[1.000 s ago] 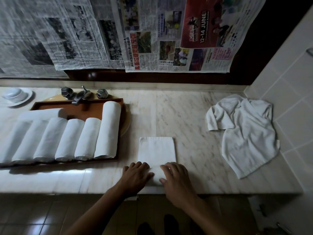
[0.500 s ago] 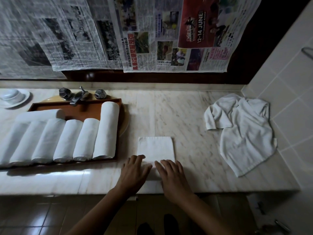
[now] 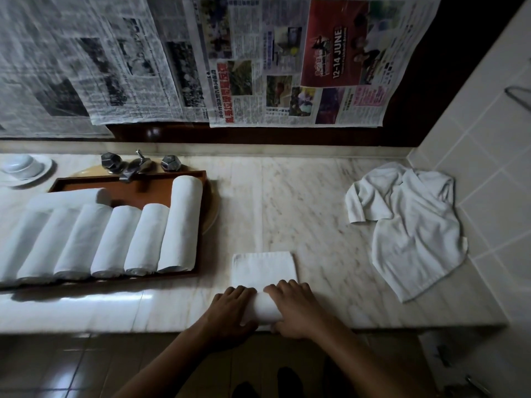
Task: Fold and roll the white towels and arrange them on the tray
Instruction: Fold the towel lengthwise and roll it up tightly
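Marble counter (image 3: 287, 196), newspapered wall (image 3: 258, 67), tiled floor (image 3: 57, 369)

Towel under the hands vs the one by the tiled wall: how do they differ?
The folded towel is a neat strip, near end rolled; the loose towel lies spread and crumpled. The left hand and right hand grip the folded towel's roll; nothing touches the loose towel. The folded towel sits at the front edge of the marble counter, the loose towel by the tiled wall. Both are white, on that counter.
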The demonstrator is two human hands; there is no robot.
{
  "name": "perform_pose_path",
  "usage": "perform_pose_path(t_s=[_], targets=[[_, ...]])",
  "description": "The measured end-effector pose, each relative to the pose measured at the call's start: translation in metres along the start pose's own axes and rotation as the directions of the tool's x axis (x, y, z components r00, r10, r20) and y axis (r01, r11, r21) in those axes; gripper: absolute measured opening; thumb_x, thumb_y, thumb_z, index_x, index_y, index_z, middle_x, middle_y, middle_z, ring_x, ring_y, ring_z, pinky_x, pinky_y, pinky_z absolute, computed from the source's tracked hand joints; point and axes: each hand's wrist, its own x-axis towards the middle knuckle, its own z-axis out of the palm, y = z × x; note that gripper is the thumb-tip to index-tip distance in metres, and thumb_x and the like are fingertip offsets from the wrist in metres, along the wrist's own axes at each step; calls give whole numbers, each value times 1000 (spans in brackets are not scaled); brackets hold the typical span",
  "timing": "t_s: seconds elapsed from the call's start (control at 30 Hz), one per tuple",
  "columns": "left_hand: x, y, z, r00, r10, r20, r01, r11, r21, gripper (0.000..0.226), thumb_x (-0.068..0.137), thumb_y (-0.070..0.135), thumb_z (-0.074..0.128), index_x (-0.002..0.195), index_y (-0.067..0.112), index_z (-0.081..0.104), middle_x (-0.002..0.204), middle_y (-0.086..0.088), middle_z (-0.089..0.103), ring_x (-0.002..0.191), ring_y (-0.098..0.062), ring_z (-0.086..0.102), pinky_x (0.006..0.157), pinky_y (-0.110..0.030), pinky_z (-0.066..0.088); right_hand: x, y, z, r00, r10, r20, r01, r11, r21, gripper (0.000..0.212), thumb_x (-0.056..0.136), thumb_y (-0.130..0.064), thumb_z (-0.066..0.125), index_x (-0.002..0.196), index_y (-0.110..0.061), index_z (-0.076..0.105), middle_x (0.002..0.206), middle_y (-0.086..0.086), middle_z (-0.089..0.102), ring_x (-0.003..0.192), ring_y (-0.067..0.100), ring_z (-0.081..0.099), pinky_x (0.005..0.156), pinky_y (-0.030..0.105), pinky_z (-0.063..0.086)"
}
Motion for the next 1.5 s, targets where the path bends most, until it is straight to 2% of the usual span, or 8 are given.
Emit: perform_pose_path(t_s=[0.27,0.57,0.73,0.87,1.03,1.13,1.33,1.5], targets=[[4,3,0,998,-60,18,61,997,-47,69,90,76,22,141,32,38,138,10,49,118,-14,46,101,-39,34,1,2,-5,999,18,35,-21,997,69,81,79,-53,71,147,-29,34,140,4,45,130,28,41,106,48,33],[15,4,-5,990,-128,57,137,970,-202,85,75,81,21,136,28,47,130,7,51,115,-19,46,97,-39,38,-29,-23,34,909,35,-416,12,994,110,73,69,-21,75,138,-26,50,138,0,53,126,25,52,114,45,33],[25,-3,-2,969,-240,61,247,921,-302,70,87,76,45,136,26,55,132,3,53,124,-20,47,105,-38,40,-21,-20,36,951,49,-305,-52,999,-1,99,63,-22,85,152,-19,42,149,6,49,136,31,49,118,54,22],[29,-9,3,974,-224,-4,223,970,-93,99,81,92,1,134,30,58,135,4,56,127,-25,49,103,-40,40,-9,-14,28,958,33,-284,-45,998,-34,97,62,-46,91,144,-18,47,136,6,57,122,29,58,111,56,40],[10,-3,-2,989,-132,-70,120,981,-153,75,94,74,34,153,28,38,156,8,41,144,-15,35,113,-39,32,4,-8,17,976,35,-215,-47,997,-53,81,72,-51,79,139,-20,46,128,4,55,118,29,55,111,54,35],[0,-2,-8,988,-146,-51,139,983,-123,90,82,84,23,150,27,38,151,8,47,140,-13,37,111,-40,29,1,-7,8,988,9,-155,-14,999,-30,71,83,-51,68,141,-22,40,135,3,50,125,28,46,113,48,26],[-13,0,-3,990,-135,-26,130,979,-155,70,83,84,29,130,33,40,131,12,54,117,-11,42,102,-41,32,-8,-8,-4,998,-13,-61,11,1000,-22,65,81,-48,64,135,-20,42,130,4,50,121,29,46,100,46,32],[-12,6,-4,983,-182,-22,174,965,-197,72,78,82,23,124,32,46,121,12,53,111,-13,45,96,-39,33,-4,-7,-11,1000,3,19,-4,1000,13,73,82,-53,64,142,-20,39,137,6,45,127,29,40,107,48,30]])
